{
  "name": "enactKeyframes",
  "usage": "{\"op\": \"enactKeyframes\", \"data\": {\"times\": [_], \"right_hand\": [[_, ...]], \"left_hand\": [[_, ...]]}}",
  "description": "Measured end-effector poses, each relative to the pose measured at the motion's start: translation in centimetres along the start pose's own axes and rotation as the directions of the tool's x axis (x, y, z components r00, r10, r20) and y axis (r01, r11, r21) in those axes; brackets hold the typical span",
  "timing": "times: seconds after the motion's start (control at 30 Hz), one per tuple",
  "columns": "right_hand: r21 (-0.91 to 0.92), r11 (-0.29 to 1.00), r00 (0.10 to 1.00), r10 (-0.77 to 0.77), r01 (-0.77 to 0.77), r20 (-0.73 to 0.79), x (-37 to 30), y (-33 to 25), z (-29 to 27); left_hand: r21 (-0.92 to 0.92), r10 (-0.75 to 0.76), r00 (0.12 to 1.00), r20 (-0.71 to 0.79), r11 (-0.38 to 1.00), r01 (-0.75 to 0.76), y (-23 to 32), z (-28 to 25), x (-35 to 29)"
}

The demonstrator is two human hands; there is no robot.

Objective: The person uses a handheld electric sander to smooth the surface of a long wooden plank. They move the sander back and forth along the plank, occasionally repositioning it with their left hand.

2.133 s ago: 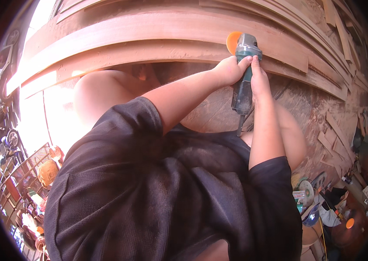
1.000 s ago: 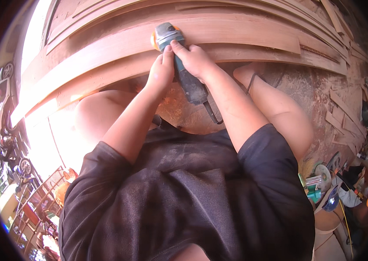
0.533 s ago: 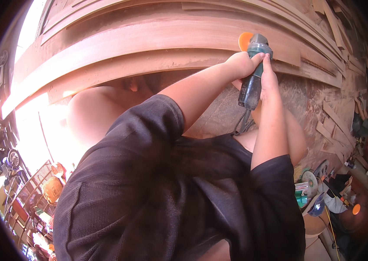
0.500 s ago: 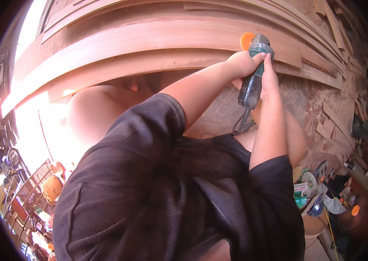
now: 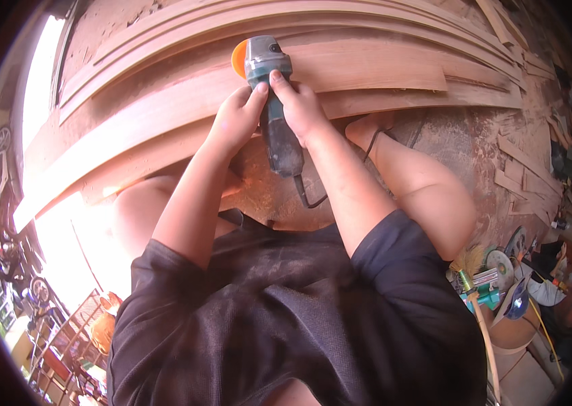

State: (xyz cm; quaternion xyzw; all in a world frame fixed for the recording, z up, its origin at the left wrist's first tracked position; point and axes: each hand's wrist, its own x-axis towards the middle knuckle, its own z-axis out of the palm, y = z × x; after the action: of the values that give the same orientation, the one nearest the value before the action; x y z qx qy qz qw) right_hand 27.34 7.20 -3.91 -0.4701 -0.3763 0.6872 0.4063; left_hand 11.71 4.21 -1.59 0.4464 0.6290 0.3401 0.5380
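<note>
1. Our left grip (image 5: 235, 123) and right grip (image 5: 301, 115) clasp the grinder (image 5: 283, 145), its head over the boards (image 5: 374, 71).
2. We judge tilting its orange disc (image 5: 238, 58) could gouge the boards; slack clasping could cause kickback.

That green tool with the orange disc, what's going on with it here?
A person sitting with bent legs apart grips the power tool with both bare hands, the left hand on one side and the right hand on the other. Its orange disc is at the far end, over the long wooden planks; whether it touches them I can't tell. A dark cord trails from its near end. Wood offcuts lie off to the right.
</note>
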Motion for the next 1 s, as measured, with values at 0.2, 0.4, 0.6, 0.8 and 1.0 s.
{"op": "enactKeyframes", "data": {"times": [0.2,0.4,0.6,0.8,1.0], "right_hand": [[0.169,0.976,0.985,-0.116,0.136,-0.124,-3.4,-4.1,-9.0],[0.346,0.922,0.962,-0.08,0.172,-0.263,-5.3,-5.2,-14.8],[0.288,0.951,0.97,-0.042,0.112,-0.239,-5.3,-4.4,-14.4],[0.034,0.997,0.964,0.08,-0.073,-0.253,-4.8,-4.7,-14.2],[-0.193,0.97,0.98,0.121,-0.15,-0.155,-2.4,-2.8,-11.7]], "left_hand": [[0.846,0.288,0.933,0.214,0.423,-0.324,-1.1,0.0,4.6],[0.974,0.166,0.968,0.186,0.1,-0.204,-2.1,0.8,9.8],[0.97,0.127,0.967,0.222,0.077,-0.233,-0.5,-0.1,9.1],[0.835,0.213,0.974,0.079,0.519,-0.181,1.1,4.8,2.8],[0.189,-0.114,0.968,0.224,0.979,0.072,0.4,9.4,0.6]]}}
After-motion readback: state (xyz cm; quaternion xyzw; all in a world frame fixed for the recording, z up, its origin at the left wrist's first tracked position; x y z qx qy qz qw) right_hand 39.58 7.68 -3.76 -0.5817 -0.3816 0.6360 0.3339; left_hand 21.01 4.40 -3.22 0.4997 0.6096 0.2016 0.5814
